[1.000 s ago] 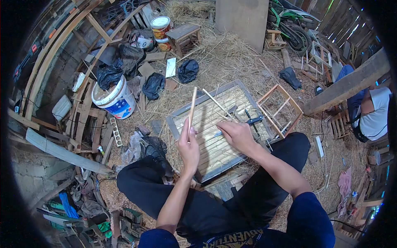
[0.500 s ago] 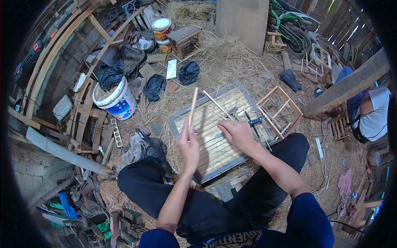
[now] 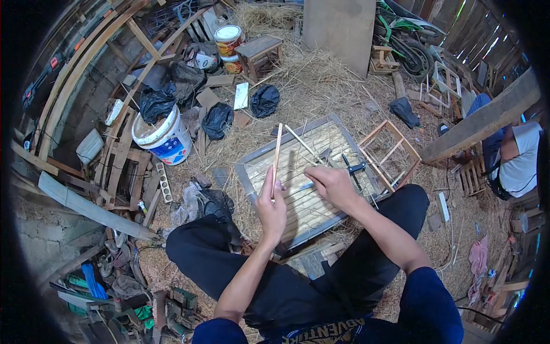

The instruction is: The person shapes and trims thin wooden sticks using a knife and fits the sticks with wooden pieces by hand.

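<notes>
Slight shift since the last frame: my left hand [image 3: 271, 213] has slid a little toward the right one, and the pale stick [image 3: 278, 148] it's got now stands a bit more upright, while the right hand [image 3: 337, 189] has barely budged. Left grip is closed around the stick's lower end, holding it up over the left half of the slatted worktop [image 3: 312, 219]. Right grip is bunched in a pinch above the middle of the worktop, but honestly I can't tell if there's anything between those fingers. Something bluish peeks out under them, and a dark handle [image 3: 357, 167] shows past the knuckles on the worktop's right side; could be one knife, not sure. Progress-wise, the held stick already looks slim and pretty straight, though I can't see the end inside the hand or whether its surface is finished. Another thin stick [image 3: 296, 139] lies toward the far side of the worktop, apart from the held one. Just beside the worktop on the right there's an open wooden frame [image 3: 403, 139] that already looks joined up at its corners, but neither stick is on it. Further right of the worktop, another person [image 3: 518, 157] is sitting well apart from my hands.
</notes>
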`<state>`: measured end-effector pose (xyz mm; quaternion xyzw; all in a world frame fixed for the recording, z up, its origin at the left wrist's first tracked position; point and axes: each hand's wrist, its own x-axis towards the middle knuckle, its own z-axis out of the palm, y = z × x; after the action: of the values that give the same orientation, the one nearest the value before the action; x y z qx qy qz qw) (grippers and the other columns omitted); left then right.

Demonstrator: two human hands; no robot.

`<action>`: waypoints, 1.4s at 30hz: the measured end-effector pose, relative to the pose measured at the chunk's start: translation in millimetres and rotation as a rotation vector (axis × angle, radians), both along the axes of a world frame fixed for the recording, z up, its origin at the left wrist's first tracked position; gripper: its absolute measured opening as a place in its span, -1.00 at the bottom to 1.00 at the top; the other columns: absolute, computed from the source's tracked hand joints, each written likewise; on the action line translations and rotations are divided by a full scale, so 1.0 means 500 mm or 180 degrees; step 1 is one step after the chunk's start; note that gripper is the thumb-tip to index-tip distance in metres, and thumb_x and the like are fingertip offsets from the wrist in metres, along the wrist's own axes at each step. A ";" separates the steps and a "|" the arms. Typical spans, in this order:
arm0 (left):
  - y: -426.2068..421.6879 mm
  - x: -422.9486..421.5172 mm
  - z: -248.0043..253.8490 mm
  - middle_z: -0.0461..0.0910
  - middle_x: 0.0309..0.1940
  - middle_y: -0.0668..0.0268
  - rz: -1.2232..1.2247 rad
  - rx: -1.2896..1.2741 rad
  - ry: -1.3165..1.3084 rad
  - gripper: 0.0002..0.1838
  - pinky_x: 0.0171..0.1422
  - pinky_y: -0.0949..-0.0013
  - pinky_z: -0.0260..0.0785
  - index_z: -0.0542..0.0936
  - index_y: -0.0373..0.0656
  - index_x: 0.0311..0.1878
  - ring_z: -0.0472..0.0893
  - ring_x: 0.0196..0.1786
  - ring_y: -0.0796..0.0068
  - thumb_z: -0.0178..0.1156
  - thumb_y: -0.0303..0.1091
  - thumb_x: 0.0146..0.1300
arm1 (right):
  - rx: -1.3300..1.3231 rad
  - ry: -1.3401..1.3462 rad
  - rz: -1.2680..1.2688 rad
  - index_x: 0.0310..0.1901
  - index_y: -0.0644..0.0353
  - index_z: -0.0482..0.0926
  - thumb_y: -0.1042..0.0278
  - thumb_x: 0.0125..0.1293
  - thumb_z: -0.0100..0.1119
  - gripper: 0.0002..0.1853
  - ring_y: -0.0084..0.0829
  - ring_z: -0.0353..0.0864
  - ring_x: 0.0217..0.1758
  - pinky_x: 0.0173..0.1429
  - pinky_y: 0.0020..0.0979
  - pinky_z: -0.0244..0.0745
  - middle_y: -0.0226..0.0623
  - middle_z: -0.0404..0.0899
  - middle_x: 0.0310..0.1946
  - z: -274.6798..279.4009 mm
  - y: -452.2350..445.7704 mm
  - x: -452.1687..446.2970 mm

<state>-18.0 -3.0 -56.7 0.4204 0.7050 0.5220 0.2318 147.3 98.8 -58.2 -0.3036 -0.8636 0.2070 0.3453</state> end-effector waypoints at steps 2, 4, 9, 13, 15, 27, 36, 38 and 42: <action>-0.006 0.008 0.009 0.73 -0.11 -0.01 -0.0062 -0.0109 0.0083 -0.54 -0.07 0.29 0.53 0.41 -0.21 0.47 0.72 -0.21 0.41 0.02 -0.33 0.58 | 0.0007 0.0027 0.0008 -0.08 0.15 0.71 0.49 0.26 0.30 -0.80 -0.14 0.75 -0.28 -0.25 -0.25 0.64 -0.18 0.74 -0.24 0.001 -0.004 0.001; -0.020 0.008 0.010 0.74 -0.11 -0.01 -0.0119 -0.0233 0.0117 -0.54 -0.07 0.30 0.54 0.40 -0.21 0.48 0.73 -0.21 0.41 0.02 -0.34 0.58 | -0.0014 0.0033 -0.0059 -0.08 0.16 0.70 0.48 0.26 0.31 -0.80 -0.14 0.75 -0.29 -0.26 -0.24 0.63 -0.18 0.74 -0.24 0.007 -0.012 0.006; -0.041 0.021 -0.015 0.74 -0.10 0.00 -0.0215 -0.0379 -0.0149 -0.53 -0.06 0.32 0.53 0.38 -0.23 0.49 0.72 -0.18 0.44 0.02 -0.36 0.58 | -0.0051 0.0016 -0.0018 -0.08 0.15 0.70 0.46 0.27 0.31 -0.81 -0.14 0.73 -0.32 -0.28 -0.22 0.61 -0.17 0.72 -0.29 0.004 -0.018 0.014; -0.039 0.024 -0.042 0.68 -0.28 0.27 -0.0146 -0.0012 -0.0051 -0.50 -0.06 0.44 0.43 0.36 -0.26 0.50 0.57 -0.21 0.62 0.01 -0.29 0.60 | -0.0041 -0.0489 0.0083 -0.10 0.12 0.68 0.38 0.35 0.22 -0.86 -0.13 0.72 -0.37 -0.33 -0.19 0.58 -0.20 0.71 -0.34 0.029 -0.027 0.025; -0.031 0.020 -0.047 0.69 -0.25 0.27 -0.0061 0.0078 -0.0016 -0.51 -0.05 0.44 0.43 0.38 -0.26 0.49 0.57 -0.18 0.63 0.02 -0.29 0.60 | -0.0046 -0.0575 0.0116 -0.11 0.11 0.66 0.34 0.39 0.17 -0.86 -0.12 0.72 -0.38 -0.35 -0.18 0.57 -0.20 0.70 -0.35 0.023 -0.031 0.027; -0.001 0.047 -0.001 0.63 0.18 -0.09 -0.0443 -0.0047 -0.0061 -0.55 0.16 0.29 0.51 0.43 -0.27 0.44 0.69 0.06 0.33 0.06 -0.49 0.53 | -0.0519 -0.0455 -0.0066 -0.12 0.15 0.61 0.30 0.46 0.11 -0.85 -0.01 0.70 -0.33 -0.29 -0.06 0.54 -0.06 0.69 -0.40 0.004 -0.023 -0.012; -0.005 0.066 0.003 0.57 0.26 -0.11 -0.0544 0.0273 0.0068 -0.55 0.29 0.24 0.46 0.47 -0.26 0.42 0.62 0.25 0.08 0.04 -0.57 0.49 | -0.0712 -0.0247 -0.0079 -0.09 0.20 0.61 0.33 0.44 0.14 -0.84 0.07 0.66 -0.31 -0.27 -0.07 0.52 -0.02 0.66 -0.38 -0.001 -0.026 -0.025; 0.005 0.052 -0.014 0.57 0.26 -0.10 -0.0588 0.0404 0.0258 -0.55 0.31 0.23 0.45 0.48 -0.25 0.41 0.61 0.26 0.05 0.05 -0.57 0.48 | -0.0829 -0.0346 -0.0141 -0.08 0.18 0.61 0.33 0.45 0.14 -0.85 0.07 0.66 -0.32 -0.28 -0.07 0.52 -0.02 0.65 -0.38 0.006 -0.021 -0.028; 0.025 0.040 -0.004 0.57 0.26 -0.10 -0.0482 0.0335 0.0035 -0.56 0.33 0.22 0.44 0.49 -0.25 0.39 0.60 0.29 0.01 0.05 -0.57 0.48 | -0.0715 -0.0140 -0.0133 -0.09 0.17 0.60 0.32 0.45 0.15 -0.86 0.07 0.66 -0.33 -0.29 -0.07 0.50 -0.03 0.65 -0.38 0.028 -0.012 -0.029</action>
<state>2.2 9.5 -58.8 0.4869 0.6440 0.5371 0.2443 132.8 93.0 -44.2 -0.3628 -0.8358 0.2884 0.2943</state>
